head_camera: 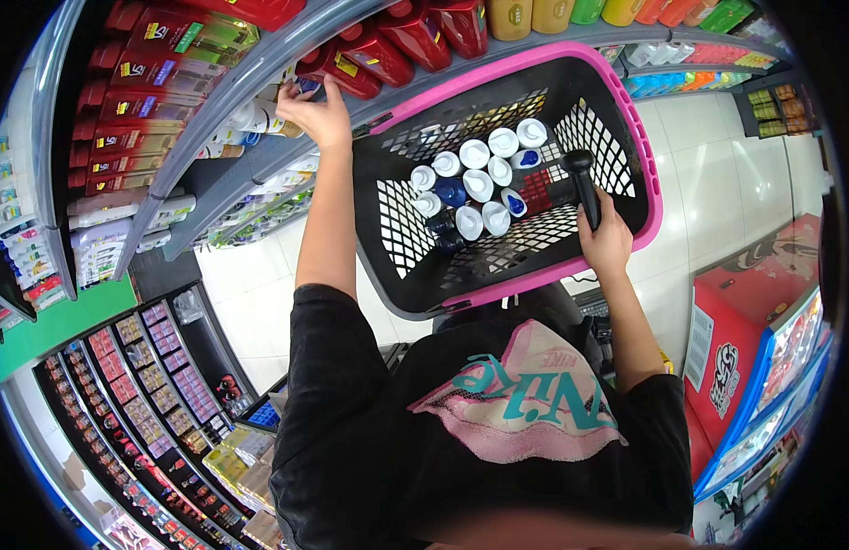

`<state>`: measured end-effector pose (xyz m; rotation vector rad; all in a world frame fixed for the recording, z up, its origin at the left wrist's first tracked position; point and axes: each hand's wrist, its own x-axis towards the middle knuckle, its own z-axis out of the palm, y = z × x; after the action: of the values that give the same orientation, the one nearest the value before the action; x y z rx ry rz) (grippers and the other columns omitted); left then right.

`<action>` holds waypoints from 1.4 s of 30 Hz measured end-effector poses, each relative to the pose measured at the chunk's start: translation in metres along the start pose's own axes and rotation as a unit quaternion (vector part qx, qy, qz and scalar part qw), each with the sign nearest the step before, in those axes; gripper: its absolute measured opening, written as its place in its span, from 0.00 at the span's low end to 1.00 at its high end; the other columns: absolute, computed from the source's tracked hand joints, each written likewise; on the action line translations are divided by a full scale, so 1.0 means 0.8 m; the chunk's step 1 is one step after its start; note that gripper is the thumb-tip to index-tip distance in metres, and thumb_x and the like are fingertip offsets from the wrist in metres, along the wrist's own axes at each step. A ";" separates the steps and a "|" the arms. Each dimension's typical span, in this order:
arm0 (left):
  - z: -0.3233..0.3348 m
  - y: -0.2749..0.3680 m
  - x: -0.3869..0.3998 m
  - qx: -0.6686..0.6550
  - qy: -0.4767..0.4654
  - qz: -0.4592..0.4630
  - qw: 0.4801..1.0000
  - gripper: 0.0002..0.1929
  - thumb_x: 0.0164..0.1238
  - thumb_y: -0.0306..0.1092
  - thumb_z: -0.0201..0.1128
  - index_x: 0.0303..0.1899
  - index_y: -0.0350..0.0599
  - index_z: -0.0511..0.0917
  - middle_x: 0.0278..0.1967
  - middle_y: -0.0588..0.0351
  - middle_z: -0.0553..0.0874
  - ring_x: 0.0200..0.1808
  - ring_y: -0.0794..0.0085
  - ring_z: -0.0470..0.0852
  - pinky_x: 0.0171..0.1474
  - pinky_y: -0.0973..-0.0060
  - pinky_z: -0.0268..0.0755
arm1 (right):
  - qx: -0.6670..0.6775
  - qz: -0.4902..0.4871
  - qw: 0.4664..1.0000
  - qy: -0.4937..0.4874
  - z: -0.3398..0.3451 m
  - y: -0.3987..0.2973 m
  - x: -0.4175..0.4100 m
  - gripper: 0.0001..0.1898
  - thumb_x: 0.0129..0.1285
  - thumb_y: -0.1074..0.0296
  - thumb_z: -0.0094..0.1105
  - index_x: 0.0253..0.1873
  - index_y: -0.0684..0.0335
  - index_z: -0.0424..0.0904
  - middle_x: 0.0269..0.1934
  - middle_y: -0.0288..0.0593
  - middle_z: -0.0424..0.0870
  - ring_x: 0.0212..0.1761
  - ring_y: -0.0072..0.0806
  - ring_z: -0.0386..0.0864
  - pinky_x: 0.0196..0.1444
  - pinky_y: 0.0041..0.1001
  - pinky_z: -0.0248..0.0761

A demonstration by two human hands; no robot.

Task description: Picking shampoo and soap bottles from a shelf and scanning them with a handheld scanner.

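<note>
A black plastic shopping basket with a pink rim [490, 65] stands in front of me. Inside it are several upright pump bottles with white tops [475, 154], some with blue tops [450, 192], and a dark red item [536, 190]. My right hand [605, 230] grips a black handheld scanner [585, 180] over the basket's right side. At the shelf left of the basket, my left hand [318, 113] is raised with thumb and fingers apart, close to white bottles [259, 117]. Its fingertips overlap a small blue-and-white item; whether they touch it cannot be told.
Grey shelving [242, 168] with red bottles [376, 55] borders the basket's far side. Red-capped packs [156, 62] stand at upper left. A rack of small boxed goods [139, 385] is at lower left, and a red display case [730, 330] at right.
</note>
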<state>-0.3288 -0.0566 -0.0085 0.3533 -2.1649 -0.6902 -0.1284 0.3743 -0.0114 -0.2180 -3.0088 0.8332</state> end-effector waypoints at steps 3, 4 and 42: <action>0.023 -0.039 0.001 -0.047 -0.038 -0.066 0.996 0.45 0.47 0.36 0.81 0.61 0.26 0.59 0.55 0.41 0.67 0.49 0.62 0.74 0.49 0.65 0.74 | 0.000 -0.002 1.000 0.000 0.003 -0.001 0.001 0.22 0.63 0.60 0.60 0.60 0.60 0.73 0.35 0.53 0.85 0.36 0.50 0.83 0.38 0.43 0.76; 0.028 -0.074 0.008 -0.069 -0.051 -0.061 0.994 0.51 0.39 0.38 0.84 0.62 0.26 0.58 0.58 0.39 0.66 0.54 0.59 0.74 0.54 0.64 0.75 | 0.003 -0.012 1.000 0.000 0.003 -0.006 0.003 0.21 0.63 0.60 0.60 0.59 0.59 0.73 0.35 0.53 0.85 0.36 0.50 0.83 0.38 0.43 0.76; -0.035 0.008 -0.099 -0.100 -0.159 -0.028 0.982 0.42 0.52 0.31 0.75 0.67 0.31 0.60 0.64 0.35 0.69 0.67 0.48 0.68 0.70 0.63 0.59 | -0.024 0.008 1.000 -0.013 0.001 -0.007 -0.002 0.21 0.63 0.58 0.60 0.58 0.61 0.74 0.33 0.55 0.84 0.34 0.53 0.83 0.35 0.46 0.75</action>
<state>-0.2575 -0.0246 -0.0395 0.2086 -2.3630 -1.0464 -0.1275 0.3693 -0.0092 -0.2331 -3.0565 0.7726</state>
